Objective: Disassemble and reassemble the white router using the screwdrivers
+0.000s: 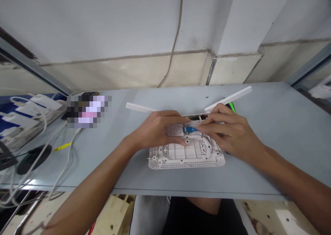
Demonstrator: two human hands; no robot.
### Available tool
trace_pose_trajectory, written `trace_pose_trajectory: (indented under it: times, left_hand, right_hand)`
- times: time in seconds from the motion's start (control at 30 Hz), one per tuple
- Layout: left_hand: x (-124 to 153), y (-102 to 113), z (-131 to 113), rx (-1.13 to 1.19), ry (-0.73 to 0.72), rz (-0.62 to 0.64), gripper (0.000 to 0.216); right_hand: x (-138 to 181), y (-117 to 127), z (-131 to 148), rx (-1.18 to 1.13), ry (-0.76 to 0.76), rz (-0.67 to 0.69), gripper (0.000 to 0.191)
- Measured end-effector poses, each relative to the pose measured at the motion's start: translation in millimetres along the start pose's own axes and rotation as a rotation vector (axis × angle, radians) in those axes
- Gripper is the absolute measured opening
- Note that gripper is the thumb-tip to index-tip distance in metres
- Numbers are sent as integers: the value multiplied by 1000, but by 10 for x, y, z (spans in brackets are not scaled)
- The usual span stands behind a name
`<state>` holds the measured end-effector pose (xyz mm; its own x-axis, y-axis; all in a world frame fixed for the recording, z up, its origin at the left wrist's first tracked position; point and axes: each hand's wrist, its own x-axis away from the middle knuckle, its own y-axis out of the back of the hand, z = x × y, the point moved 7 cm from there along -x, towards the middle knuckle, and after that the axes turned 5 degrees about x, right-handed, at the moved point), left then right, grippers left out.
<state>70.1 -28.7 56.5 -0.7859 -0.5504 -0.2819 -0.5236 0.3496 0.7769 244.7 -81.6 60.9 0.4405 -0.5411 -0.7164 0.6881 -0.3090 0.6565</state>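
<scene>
Perforated white plastic shell point(188, 153), slim blue piece point(190, 129) at right fingers point(210, 127)

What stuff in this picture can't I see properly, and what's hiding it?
All in the head view:
Right end of the small blue plastic connector: covered by the fingertips of the right hand.
Upper left part of the white perforated plastic casing: under the left hand.
Most of the green-and-black object: behind the right hand.
Pixelated patch, left: blurred into squares.
White object, far right: cut off by the picture's edge.
</scene>
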Motion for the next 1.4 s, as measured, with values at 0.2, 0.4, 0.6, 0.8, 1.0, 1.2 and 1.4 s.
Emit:
trace_pose_trajectory:
  times: [0.2,0.4,0.6,0.8,1.0,1.2,1.4]
  left_hand:
    - [-5,-4,-2,0,-15,-21,57]
    - [-13,13,-23,16,-57,-61,59]
    - [-9,23,-47,38,-75,-100,60]
    - [0,28,-11,26,-61,-110,57]
    - [-6,31,-1,28,-53,-99,58]
    - [-16,32,-14,27,-49,-101,58]
    - [-11,75,16,32,40,-128,63]
  right_hand:
    - [9,15,-22,2,15,19,29]
    - [32,-10,-2,43,8,-28,30]
    - [66,-4,8,16,-101,-129,30]
    - [54,-23,-26,-51,-163,-106,28]
    - [59,-16,-34,-51,-177,-150,27]
    - [91,-44,-50,-132,-242,-154,28]
    - [147,-64,0,-155,-308,-205,30]
